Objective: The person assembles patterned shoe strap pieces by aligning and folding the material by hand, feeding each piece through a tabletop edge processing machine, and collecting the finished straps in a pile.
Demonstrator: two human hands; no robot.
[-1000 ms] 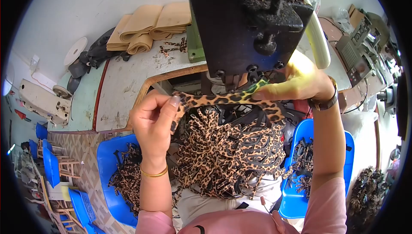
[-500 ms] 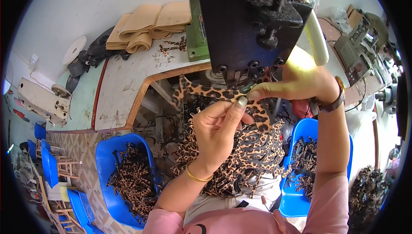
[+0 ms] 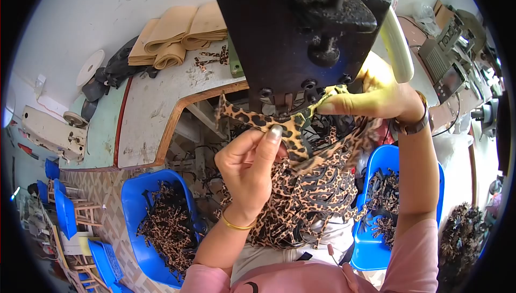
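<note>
A leopard-print strap piece (image 3: 293, 134) is stretched just below the black machine head (image 3: 301, 40). My left hand (image 3: 250, 161) pinches it between thumb and fingers, left of the machine's lower tip. To the right, my right hand (image 3: 371, 99) lies close against the machine, its thumb pressed on the strap's lit upper part; some of its fingers are hidden behind the machine. One end of the strap sticks out to the left, while another part loops down to the right. Beneath both hands, a heap of leopard-print straps with black edging (image 3: 312, 201) covers my lap.
Blue chairs on the left (image 3: 126, 207) and right (image 3: 371, 258) hold more straps. A worktable (image 3: 156, 110) with a wooden edge carries brown paper rolls (image 3: 185, 29) and a few strap scraps (image 3: 215, 56). A pale curved machine part (image 3: 398, 51) hangs above my right wrist.
My left hand has moved left along the strap, away from my right thumb. The strap's right part now spreads out and hangs in a loop. The view has shifted slightly.
</note>
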